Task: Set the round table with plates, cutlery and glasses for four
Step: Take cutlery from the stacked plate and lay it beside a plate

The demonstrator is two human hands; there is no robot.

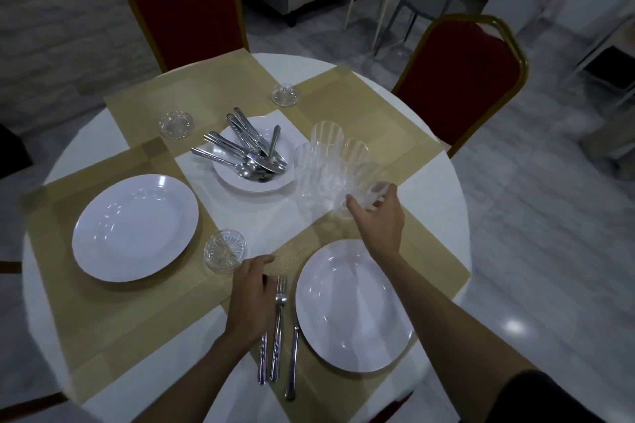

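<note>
Fingers of the right hand (376,216) wrap one clear ribbed tumbler (369,197) at two o'clock, lifting it for this setting; left hand (252,295), fingers loosely curled and holding nothing, steadies the steel cutlery (279,326).

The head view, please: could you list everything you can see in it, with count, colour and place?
Round table: one, white, centre.
Placemats: four, gold, meeting mid-table.
Dinner plates: two, white, on the left and near mats.
Deep plate: one, white, mid-table, holding loose cutlery.
Placed cutlery: three silver pieces, left of the near plate.
Coasters: four, clear glass, between the mats.
Glasses: clear, clustered right of the deep plate; count unclear.
Chairs: two, red with gold frames, far side.
Left hand: resting on the cutlery.
Right hand: grasping a glass.
</note>
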